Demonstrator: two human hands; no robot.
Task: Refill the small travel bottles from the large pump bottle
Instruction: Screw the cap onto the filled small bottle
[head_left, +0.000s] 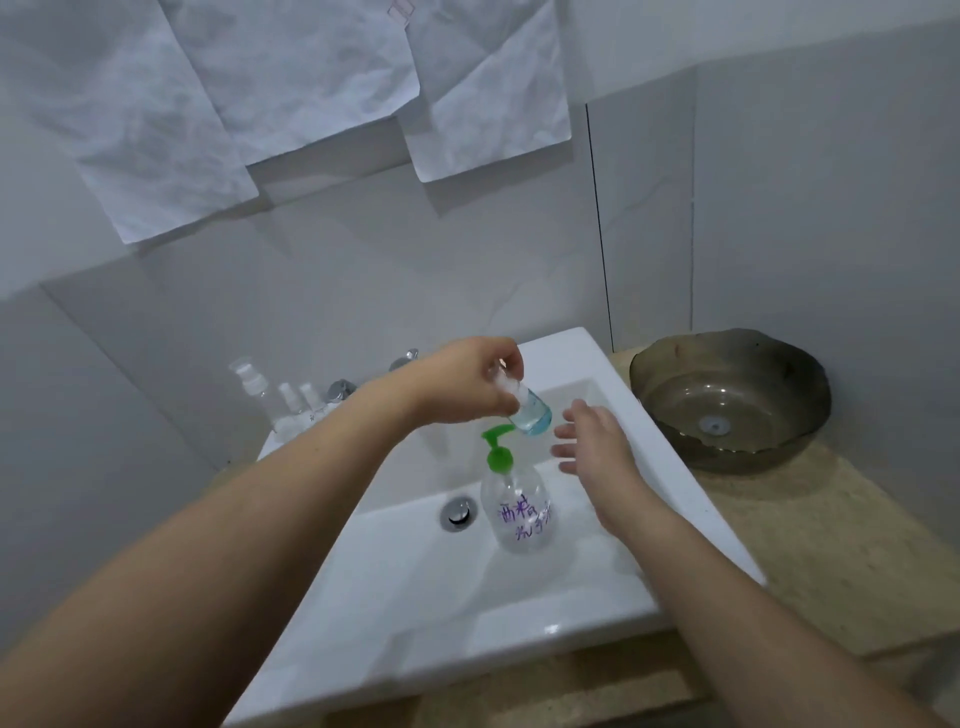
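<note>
Head view: left hand (467, 379) pinches a small bottle (527, 413) of blue liquid by its top, tilted over the pump bottle (517, 506) — right hand (592, 441) loose, holding nothing. Next, likely, set it aside and fetch another.

pump bottle (519, 512) | purple handwriting | top row 酒精 | lower row unclear

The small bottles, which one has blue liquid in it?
The small bottle gripped by the left hand above the sink; the ones by the tap look clear.
</note>
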